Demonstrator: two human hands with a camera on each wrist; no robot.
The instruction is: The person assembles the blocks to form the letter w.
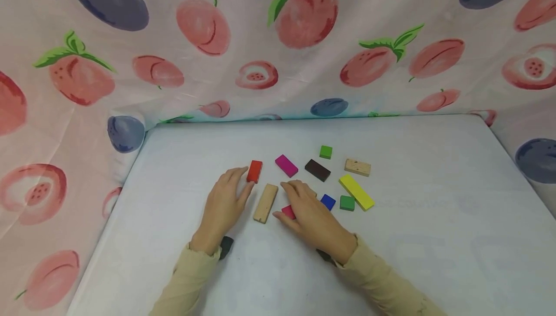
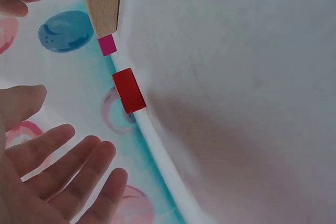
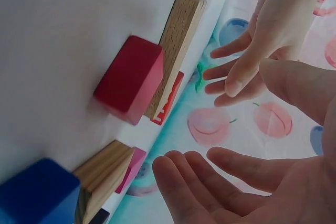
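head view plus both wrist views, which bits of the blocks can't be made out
Head view: part of the crimson block, covered by the right hand.
Left wrist view: where the wooden block ends, cut off by the top edge; part of the magenta block, hidden behind it.
Right wrist view: parts of the blue block and the dark block, cut off by the frame's edges.
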